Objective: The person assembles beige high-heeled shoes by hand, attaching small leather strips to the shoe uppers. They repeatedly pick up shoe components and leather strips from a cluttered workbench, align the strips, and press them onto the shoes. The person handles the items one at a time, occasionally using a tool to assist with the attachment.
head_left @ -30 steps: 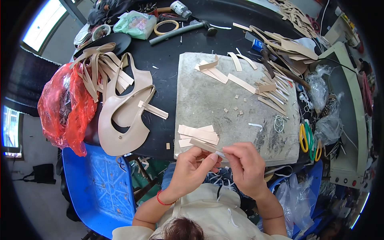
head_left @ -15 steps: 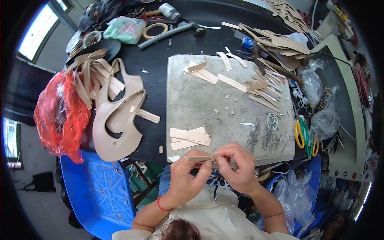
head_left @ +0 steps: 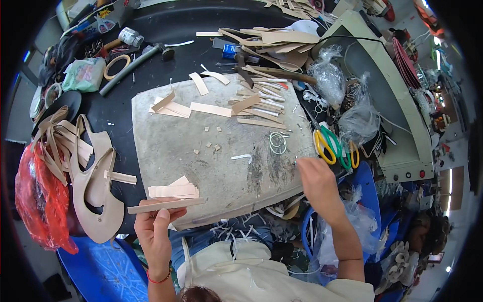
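Observation:
My left hand pinches a beige leather strip between thumb and fingers, just above the board's near left corner. Right behind it, a small fanned stack of pale leather strips lies on the worn grey board. My right hand is at the board's right edge with its fingers drawn together. Whatever its fingertips may hold is too small to make out. Close to that hand are yellow- and green-handled scissors and a pale coil of cord.
Shoe-upper pieces and a red plastic bag lie at the left. Several narrow strips and a hammer lie at the board's far side. A grey-green machine frame stands at the right; a blue stool is below left.
My hands have parted: the left has gone left with the leather strip, the right has reached right toward the scissors. The whole view has turned toward the right.

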The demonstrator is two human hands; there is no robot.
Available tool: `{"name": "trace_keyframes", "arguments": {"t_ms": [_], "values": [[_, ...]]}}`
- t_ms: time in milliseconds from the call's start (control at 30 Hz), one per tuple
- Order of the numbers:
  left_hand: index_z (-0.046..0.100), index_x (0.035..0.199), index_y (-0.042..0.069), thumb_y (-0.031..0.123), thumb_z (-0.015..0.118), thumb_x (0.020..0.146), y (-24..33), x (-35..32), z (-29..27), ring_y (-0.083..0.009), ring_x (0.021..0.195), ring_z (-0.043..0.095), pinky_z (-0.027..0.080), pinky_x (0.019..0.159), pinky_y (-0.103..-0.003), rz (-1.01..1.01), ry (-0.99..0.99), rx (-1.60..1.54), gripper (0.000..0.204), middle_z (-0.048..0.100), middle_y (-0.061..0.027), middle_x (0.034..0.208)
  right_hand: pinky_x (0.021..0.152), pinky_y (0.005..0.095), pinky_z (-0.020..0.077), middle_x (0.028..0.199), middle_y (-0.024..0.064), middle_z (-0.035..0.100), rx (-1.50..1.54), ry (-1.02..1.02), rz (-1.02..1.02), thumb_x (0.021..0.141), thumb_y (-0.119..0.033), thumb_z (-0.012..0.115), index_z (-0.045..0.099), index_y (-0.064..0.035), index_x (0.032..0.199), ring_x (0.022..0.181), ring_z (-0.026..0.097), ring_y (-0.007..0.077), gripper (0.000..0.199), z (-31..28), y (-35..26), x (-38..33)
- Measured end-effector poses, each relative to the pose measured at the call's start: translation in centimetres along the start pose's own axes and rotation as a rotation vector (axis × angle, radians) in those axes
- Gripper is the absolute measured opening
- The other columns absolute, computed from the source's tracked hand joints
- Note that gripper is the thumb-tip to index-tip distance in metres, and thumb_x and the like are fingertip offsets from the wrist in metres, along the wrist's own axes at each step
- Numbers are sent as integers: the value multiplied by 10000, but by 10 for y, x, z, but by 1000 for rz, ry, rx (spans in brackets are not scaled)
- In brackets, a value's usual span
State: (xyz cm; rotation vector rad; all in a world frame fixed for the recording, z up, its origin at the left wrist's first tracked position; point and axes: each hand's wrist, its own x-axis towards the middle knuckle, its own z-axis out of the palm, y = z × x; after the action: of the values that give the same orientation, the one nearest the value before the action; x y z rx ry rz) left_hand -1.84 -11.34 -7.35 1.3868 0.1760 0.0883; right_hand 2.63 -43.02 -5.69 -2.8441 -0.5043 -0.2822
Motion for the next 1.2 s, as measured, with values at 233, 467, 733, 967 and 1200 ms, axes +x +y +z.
{"name": "trace_keyframes", "arguments": {"t_ms": [233, 467, 733, 967, 1200], "values": [[543, 990, -46, 73, 438, 933, -4, -2, 11, -214, 846, 653, 566, 773, -351, 14, -3, 50, 169, 616, -132, 947, 738, 393, 480, 881, 142, 621, -93, 59, 128, 817, -24, 565, 600, 11, 1000, 835, 584, 309, 190, 17, 6, 11], [545, 1009, -52, 63, 448, 926, -6, -5, 12, -215, 845, 648, 564, 768, -354, 29, -32, 56, 171, 608, -131, 951, 746, 379, 467, 854, 126, 587, -165, 140, -215, 757, -21, 534, 583, 18, 987, 854, 565, 295, 238, 39, 34, 51], [548, 1013, -53, 69, 446, 934, -6, -5, 11, -225, 861, 646, 563, 778, -357, 4, -25, 22, 178, 609, -136, 964, 722, 374, 462, 823, 137, 583, -54, 129, -9, 775, 10, 562, 611, 7, 962, 821, 573, 314, 194, 28, 33, 47], [460, 1126, -66, 62, 371, 969, -13, 2, 14, -296, 959, 644, 562, 830, -382, -232, -143, -177, 222, 587, -189, 1073, 672, 286, 479, 835, 78, 647, 823, -143, 355, 827, -12, 626, 668, -38, 1008, 742, 601, 141, 187, 16, -27, 22], [435, 1079, -78, 10, 339, 970, -7, 2, 10, -274, 998, 628, 535, 896, -356, -260, -252, -171, 169, 565, -197, 1057, 639, 244, 507, 794, 71, 675, 1140, -496, 259, 825, -54, 672, 619, -29, 1069, 704, 639, 110, 251, 29, -102, 36]]}}
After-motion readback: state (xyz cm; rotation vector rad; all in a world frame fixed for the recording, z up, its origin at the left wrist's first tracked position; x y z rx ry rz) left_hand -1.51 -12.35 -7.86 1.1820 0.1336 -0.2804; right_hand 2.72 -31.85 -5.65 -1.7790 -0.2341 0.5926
